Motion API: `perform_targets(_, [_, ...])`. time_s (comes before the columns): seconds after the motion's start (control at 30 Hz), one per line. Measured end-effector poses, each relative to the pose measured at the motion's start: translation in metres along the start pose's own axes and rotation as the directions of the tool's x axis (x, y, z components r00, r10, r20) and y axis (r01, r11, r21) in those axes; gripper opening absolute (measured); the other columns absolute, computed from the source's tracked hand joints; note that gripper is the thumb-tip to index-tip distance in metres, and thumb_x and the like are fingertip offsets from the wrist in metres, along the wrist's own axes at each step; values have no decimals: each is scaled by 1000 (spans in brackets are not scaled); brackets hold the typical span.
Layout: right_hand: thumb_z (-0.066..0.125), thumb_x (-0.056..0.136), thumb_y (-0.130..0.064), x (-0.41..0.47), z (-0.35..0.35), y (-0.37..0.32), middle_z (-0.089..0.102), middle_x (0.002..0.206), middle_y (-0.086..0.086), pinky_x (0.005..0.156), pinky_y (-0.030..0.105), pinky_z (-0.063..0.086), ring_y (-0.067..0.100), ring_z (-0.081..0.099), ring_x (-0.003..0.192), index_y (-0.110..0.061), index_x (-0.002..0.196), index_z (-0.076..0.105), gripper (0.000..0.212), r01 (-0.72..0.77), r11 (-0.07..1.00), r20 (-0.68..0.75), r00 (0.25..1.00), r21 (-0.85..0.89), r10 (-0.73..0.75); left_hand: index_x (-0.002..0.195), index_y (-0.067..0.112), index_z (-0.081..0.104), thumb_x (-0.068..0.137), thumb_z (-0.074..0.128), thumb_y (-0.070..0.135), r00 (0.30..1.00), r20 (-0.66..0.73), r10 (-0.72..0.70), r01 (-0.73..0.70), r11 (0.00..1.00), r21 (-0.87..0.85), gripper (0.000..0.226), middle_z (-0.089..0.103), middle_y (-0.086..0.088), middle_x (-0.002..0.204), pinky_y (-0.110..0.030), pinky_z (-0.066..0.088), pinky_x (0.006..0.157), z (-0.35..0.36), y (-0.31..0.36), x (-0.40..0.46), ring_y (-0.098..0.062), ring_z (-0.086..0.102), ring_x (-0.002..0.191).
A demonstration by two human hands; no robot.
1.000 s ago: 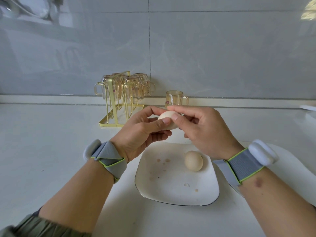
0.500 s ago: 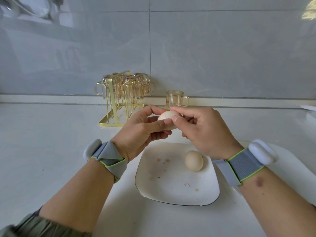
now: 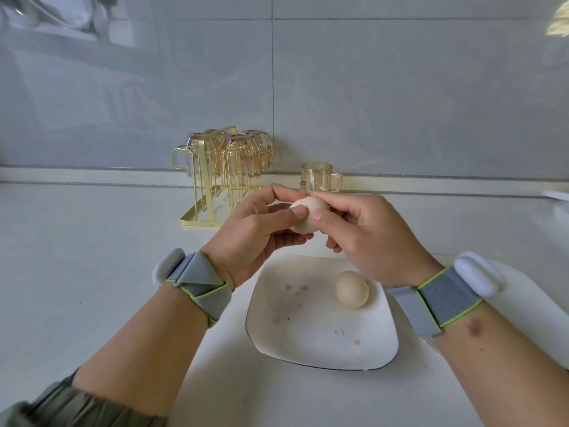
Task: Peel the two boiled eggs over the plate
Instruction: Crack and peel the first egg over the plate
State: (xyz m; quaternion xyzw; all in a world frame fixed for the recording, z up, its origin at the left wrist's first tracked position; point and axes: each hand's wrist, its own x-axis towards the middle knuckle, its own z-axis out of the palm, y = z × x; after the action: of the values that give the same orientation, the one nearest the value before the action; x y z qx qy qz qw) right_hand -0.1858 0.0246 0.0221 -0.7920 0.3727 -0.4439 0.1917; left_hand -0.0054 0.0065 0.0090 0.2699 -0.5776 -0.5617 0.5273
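Above the far edge of the plate (image 3: 320,349), the first egg (image 3: 308,214) sits clasped between both hands, its long axis running roughly left to right. The left hand (image 3: 255,232) cups it from the left, thumb laid across its front; the right hand (image 3: 366,235) pinches it from the right, thumb tip on the shell and forefinger over the top. Both are equally near, so the peeling probably falls to the right thumb while the left hand steadies. The shell looks whole; no flake is lifted yet. The second egg (image 3: 352,289) lies unpeeled on the plate, just below the right hand. Behind stand a gold cup rack (image 3: 215,180) and a loose glass cup (image 3: 317,177) on the counter (image 3: 77,257), well clear. Nothing obstructs.
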Motion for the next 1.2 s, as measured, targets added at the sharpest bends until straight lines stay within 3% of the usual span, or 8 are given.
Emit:
perform_targets(0.1, [53,90,-35,0,-1,-2,66,78,18,63,52,53,34,58,69,-69,92,62,36,28,1000,-8,1000,-2,-28,94,9,64,82,65,9,1000,-1,16,-16,1000,0,13,70,-15,86,-33,55,71,0,-1,0,-29,64,74])
perform_targets(0.27, [54,91,-36,0,-1,0,66,77,17,64,52,53,31,58,68,-68,91,63,33,27,999,-8,1000,18,-27,95,9,64,82,65,9,1000,4,22,-22,1000,0,14,70,-15,86,-33,54,70,0,-1,0,-28,63,75])
perform_targets(0.4, [51,91,-41,1,-1,4,65,76,14,64,46,56,23,61,62,-46,99,73,24,-52,997,16,999,58,51,98,6,61,80,65,7,1000,11,26,-27,1000,12,18,70,-14,87,-32,55,71,2,-2,0,-28,64,76])
perform_targets(0.5, [49,89,-42,2,-1,4,63,70,9,60,41,55,14,61,58,-24,103,76,35,-122,990,-3,992,75,123,99,5,60,78,66,7,999,24,29,-29,999,23,22,70,-15,90,-32,55,73,3,-3,0,-28,64,79])
perform_targets(0.63, [49,92,-36,1,0,5,60,67,15,61,49,53,26,60,61,-11,90,72,34,-94,996,-34,995,0,94,100,5,60,76,72,10,999,39,35,-36,999,20,27,70,-14,91,-33,55,75,3,-3,-1,-27,64,82])
perform_targets(1.0, [51,92,-37,3,-2,7,62,64,5,53,21,47,7,56,56,-49,94,75,27,-101,989,-45,993,111,106,107,1,57,78,69,6,998,58,15,-15,1000,5,33,68,-17,98,-36,55,80,4,-1,-2,-34,63,91])
perform_targets(1.1, [51,90,-37,3,-1,4,60,67,12,52,35,46,10,52,56,-61,89,71,31,-82,991,-31,996,106,86,106,2,57,78,68,5,998,56,13,-14,1000,17,31,68,-17,100,-38,53,83,4,0,-2,-34,63,93])
perform_targets(1.2, [51,89,-37,3,-1,5,58,65,13,53,41,46,12,51,57,-53,92,74,28,-88,991,-27,995,103,91,104,3,58,77,66,4,999,54,7,-8,1000,18,29,68,-15,98,-38,53,83,4,0,-3,-31,64,91])
